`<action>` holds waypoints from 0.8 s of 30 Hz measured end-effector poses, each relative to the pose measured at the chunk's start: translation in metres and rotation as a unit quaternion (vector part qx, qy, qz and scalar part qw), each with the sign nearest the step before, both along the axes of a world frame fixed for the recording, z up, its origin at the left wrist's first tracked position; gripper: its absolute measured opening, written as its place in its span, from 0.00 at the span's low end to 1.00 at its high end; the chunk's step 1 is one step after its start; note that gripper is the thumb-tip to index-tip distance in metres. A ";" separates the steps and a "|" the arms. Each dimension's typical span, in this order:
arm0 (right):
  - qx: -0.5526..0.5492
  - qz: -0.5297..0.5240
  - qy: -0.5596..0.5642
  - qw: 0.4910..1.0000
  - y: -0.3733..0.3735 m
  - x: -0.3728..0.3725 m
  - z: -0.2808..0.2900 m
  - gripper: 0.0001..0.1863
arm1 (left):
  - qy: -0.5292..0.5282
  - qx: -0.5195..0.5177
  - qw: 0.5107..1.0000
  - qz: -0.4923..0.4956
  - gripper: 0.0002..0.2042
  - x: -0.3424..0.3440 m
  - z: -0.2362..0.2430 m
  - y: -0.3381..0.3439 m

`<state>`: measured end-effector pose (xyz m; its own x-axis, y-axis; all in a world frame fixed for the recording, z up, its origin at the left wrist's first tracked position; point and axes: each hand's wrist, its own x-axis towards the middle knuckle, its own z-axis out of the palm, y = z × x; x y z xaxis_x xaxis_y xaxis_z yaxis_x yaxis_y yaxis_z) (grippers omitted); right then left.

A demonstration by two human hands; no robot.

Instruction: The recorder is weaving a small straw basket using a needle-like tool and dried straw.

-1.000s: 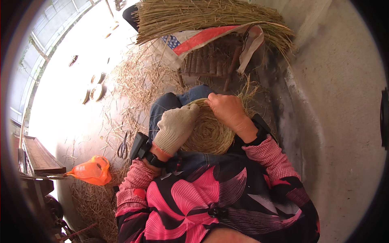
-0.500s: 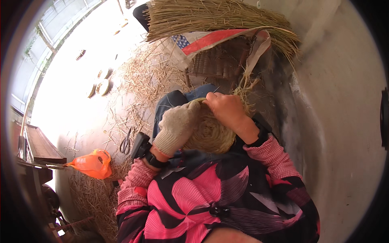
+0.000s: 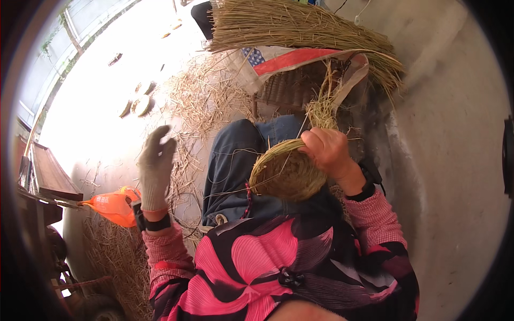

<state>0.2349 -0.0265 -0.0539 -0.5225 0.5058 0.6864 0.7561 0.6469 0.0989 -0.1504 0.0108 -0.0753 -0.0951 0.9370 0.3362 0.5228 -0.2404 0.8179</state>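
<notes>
A shallow round basket of coiled straw [image 3: 289,174] rests tilted on my lap, its hollow side facing me. My right hand [image 3: 329,150], bare, is closed on its upper right rim, thumb and fingers pinching the edge. Loose straw ends [image 3: 323,109] stick up just beyond that hand. Out to the left, my left hand [image 3: 155,166] is raised in a pale knitted glove, away from the basket. Its fingers are bent together and slightly blurred; what they hold, if anything, is too small to make out. Thin strands trail leftward from the basket across my jeans [image 3: 230,155].
A large bundle of straw stalks [image 3: 305,27] lies across a striped cloth sack [image 3: 289,59] on a low woven seat [image 3: 286,88] ahead. An orange plastic bag [image 3: 113,207] hangs at left. Straw litter [image 3: 198,96] covers the floor; a wall [image 3: 450,134] rises at right.
My left hand has left the basket rim and swung out to the left. My right hand keeps hold of the rim and has shifted slightly right; the basket's inside now shows more.
</notes>
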 end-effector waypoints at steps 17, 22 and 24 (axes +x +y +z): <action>-0.061 -0.070 -0.015 0.996 0.023 -0.013 -0.019 0.11 | 0.302 0.146 0.897 -0.288 0.06 0.171 0.050 0.014; -0.086 -0.062 0.029 0.994 0.029 -0.008 -0.030 0.14 | 0.416 0.143 0.844 -0.307 0.08 0.174 0.029 -0.027; -0.085 -0.059 0.035 0.994 0.028 -0.009 -0.031 0.16 | 0.459 0.145 0.823 -0.302 0.10 0.173 0.026 -0.035</action>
